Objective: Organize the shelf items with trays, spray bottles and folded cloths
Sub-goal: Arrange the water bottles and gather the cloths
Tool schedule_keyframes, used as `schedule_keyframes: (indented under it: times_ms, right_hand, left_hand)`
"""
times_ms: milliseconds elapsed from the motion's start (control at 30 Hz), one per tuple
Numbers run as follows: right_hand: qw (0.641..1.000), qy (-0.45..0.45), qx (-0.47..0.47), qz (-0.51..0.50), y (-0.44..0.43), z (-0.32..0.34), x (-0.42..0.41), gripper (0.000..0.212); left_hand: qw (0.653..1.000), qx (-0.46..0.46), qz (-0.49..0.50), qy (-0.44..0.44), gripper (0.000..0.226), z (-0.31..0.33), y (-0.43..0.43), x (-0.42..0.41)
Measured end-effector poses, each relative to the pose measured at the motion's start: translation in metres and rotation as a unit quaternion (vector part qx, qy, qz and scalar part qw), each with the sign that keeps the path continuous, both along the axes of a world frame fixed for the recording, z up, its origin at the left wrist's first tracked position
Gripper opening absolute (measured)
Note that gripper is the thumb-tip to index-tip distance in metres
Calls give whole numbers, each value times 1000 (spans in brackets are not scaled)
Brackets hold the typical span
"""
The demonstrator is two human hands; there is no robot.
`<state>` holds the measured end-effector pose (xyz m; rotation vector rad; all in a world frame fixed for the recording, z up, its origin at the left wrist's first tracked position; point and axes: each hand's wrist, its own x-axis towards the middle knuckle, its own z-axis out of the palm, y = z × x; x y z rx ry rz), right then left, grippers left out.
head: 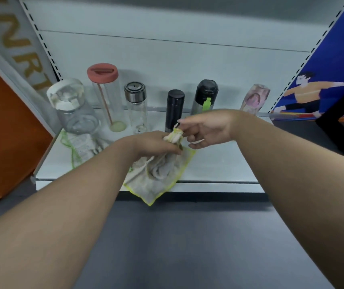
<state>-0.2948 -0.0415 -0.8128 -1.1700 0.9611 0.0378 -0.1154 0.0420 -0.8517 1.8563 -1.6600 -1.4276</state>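
Note:
A pale cloth with a yellow-green hem [160, 177] lies bunched on the white shelf [219, 163], one corner hanging over the front edge. My left hand [156, 143] grips the gathered top of the cloth. My right hand [205, 127] pinches the bunched tip of the same cloth between thumb and forefinger, with the other fingers loosely curled. A second cloth with a green hem [79, 148] lies flat at the shelf's left end, partly under a bottle.
Several bottles stand along the shelf's back: a clear one with a white lid [71, 107], a tall one with a red lid [106, 99], a steel-capped glass one [136, 107], a black flask [174, 109], a grey one with a green tab [205, 97], a pink one [255, 99]. An orange panel [6, 130] flanks the left, a blue poster [321, 80] the right.

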Motion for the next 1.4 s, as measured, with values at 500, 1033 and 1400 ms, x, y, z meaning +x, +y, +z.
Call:
schedule_keyframes:
  times_ms: [500,1033,1400]
  right_hand:
    - [915,233,-305,128,11,-46,91,45]
    - [708,378,-472,366,56,-93,104,40]
    - [874,306,-305,224,151,67,118,31]
  left_hand:
    - [936,-70,345,-20,27,-8,60,140]
    - [943,79,324,-2,30,-31,117,158]
    - [931,67,360,-11,15,95,204,81]
